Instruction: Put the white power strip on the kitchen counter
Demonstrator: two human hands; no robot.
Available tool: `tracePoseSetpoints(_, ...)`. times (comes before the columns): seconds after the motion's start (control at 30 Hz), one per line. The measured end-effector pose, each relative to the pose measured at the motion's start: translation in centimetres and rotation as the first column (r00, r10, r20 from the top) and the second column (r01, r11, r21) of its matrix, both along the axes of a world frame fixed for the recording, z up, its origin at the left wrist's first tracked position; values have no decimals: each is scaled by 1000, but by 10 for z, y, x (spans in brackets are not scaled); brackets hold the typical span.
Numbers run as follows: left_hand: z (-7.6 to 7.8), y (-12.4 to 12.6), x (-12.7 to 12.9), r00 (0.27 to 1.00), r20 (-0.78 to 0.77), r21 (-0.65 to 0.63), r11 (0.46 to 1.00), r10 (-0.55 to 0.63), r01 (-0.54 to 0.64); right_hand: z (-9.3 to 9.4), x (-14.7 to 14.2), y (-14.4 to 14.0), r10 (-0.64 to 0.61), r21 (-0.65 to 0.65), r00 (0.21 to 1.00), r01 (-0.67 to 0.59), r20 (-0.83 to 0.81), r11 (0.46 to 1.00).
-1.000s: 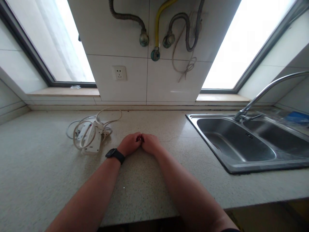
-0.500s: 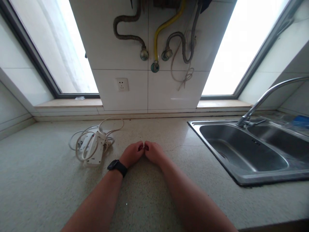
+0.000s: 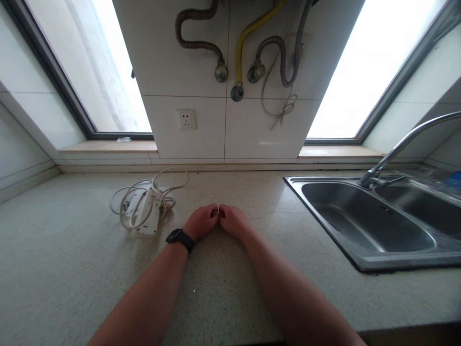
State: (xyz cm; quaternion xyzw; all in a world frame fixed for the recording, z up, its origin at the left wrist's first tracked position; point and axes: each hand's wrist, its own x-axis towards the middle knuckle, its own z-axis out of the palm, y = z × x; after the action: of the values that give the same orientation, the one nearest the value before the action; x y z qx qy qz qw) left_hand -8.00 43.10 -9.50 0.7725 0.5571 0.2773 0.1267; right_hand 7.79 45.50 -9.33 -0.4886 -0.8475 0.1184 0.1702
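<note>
My left hand (image 3: 202, 220) and my right hand (image 3: 232, 220) are both curled into fists on the speckled countertop (image 3: 216, 298). Their knuckle sides meet, or nearly meet, in the middle. Nothing shows in either fist. A black watch (image 3: 180, 239) is strapped round my left wrist. To the left of my left hand, and apart from it, lies a white power strip (image 3: 148, 218) with its cable (image 3: 134, 192) looped loosely over it.
On the right a steel double sink (image 3: 360, 216) is set into the counter, with a chrome faucet (image 3: 403, 142) behind it. The tiled back wall carries a socket (image 3: 187, 119), a yellow hose (image 3: 242, 48) and metal hoses (image 3: 196, 44). Windows stand on either side.
The view has shifted slightly, so the surroundings sit a little higher and further right in the picture. My two fists stay closed and together on the counter.
</note>
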Motion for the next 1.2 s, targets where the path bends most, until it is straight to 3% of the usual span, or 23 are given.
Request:
tracePoseSetpoints(0.43,-2,1,0,1000,-10,6,1000,4,-4,3,-2,-2,-12,-52,998,15,57,999)
tracePoseSetpoints(1.2,2,-1,1,999,-50,4,1000,8,-7,4,-1,-2,6,-37,999,-4,43,999)
